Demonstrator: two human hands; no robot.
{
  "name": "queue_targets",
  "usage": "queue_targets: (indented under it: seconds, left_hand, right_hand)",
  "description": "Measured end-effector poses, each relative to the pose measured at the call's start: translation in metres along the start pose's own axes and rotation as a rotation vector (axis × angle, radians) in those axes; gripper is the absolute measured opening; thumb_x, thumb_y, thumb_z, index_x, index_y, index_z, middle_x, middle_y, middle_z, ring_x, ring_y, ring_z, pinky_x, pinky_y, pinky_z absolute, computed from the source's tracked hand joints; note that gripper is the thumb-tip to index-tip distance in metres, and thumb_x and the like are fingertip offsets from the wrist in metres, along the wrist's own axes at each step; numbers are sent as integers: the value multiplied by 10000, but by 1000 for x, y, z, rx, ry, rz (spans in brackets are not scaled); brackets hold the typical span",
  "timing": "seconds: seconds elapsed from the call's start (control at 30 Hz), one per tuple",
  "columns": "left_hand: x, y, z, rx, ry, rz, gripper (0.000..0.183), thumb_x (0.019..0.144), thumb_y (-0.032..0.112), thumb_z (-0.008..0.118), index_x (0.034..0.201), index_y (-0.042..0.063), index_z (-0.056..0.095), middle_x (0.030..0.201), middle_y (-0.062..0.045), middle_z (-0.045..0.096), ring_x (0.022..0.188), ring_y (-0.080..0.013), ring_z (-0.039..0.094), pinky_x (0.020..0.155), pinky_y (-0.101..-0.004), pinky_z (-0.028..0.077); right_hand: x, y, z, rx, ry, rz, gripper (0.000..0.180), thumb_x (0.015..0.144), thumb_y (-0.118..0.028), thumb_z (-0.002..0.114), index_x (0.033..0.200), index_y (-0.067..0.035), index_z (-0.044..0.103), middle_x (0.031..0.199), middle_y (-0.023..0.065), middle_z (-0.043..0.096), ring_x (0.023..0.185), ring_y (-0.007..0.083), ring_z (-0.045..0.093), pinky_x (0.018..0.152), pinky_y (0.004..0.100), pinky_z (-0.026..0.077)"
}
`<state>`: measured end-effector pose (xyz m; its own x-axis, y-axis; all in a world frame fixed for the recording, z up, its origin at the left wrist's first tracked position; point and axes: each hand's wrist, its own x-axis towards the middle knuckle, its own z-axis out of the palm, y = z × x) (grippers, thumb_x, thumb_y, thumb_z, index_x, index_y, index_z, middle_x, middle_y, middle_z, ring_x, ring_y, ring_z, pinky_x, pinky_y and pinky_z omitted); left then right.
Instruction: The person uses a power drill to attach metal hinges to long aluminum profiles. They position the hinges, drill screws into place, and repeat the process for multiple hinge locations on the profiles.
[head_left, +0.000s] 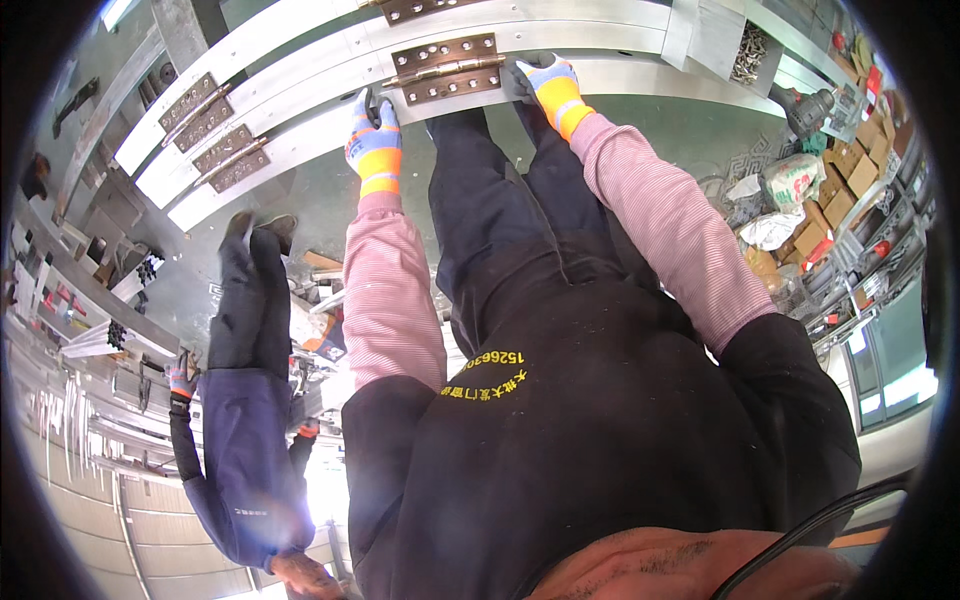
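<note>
A bronze-coloured butt hinge (448, 69) with screw holes along both leaves lies on pale aluminium profiles (600, 75) in front of me. My left hand (373, 139), in a blue, orange and yellow work glove with dark grip coating, grips the near edge of the nearest profile, just left of the hinge. At the hinge's right end, my right hand (553, 88) wears a matching glove and curls over the same profile. Its fingertips are partly hidden. Two more bronze hinges (196, 109) (230, 157) sit on the profiles farther left.
A metal box of screws (748, 54) stands on the profiles at right, with a power drill (810, 109) beyond it. Cardboard boxes (859, 176) and bags (795, 180) crowd the right. A co-worker (244, 450) stands behind at left, near stacked metal profiles (97, 341).
</note>
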<state>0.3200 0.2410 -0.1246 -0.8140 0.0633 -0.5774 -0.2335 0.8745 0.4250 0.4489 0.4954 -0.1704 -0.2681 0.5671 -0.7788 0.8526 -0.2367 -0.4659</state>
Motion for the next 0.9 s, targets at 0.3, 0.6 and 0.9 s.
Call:
queue_targets:
  seconds: [0.3, 0.6, 0.9]
  left_hand:
    - [37, -1, -2, -482, -363, -225, 266, 913, 226, 573, 1114, 74, 658, 810, -100, 704, 595, -150, 638, 565, -295, 504]
    - [46, -37, 15, -583, -159, -130, 225, 896, 131, 618, 1095, 34, 660, 791, -83, 694, 583, -171, 653, 507, -286, 526]
    - [46, -26, -9, -658, -270, -244, 196, 900, 169, 617, 1034, 35, 665, 790, -83, 697, 566, -156, 637, 515, -273, 501]
  right_hand:
    - [-15, -27, -2, 306, -183, 121, 125, 893, -83, 591, 967, -7, 659, 793, 93, 678, 626, 194, 657, 592, 311, 553]
    - [-20, -28, 12, 180, -141, 80, 128, 878, -78, 613, 967, -2, 667, 791, 81, 678, 628, 186, 647, 590, 308, 544]
    - [15, 6, 31, 17, 25, 72, 136, 858, -90, 635, 944, 0, 688, 787, 90, 692, 614, 200, 658, 592, 322, 547]
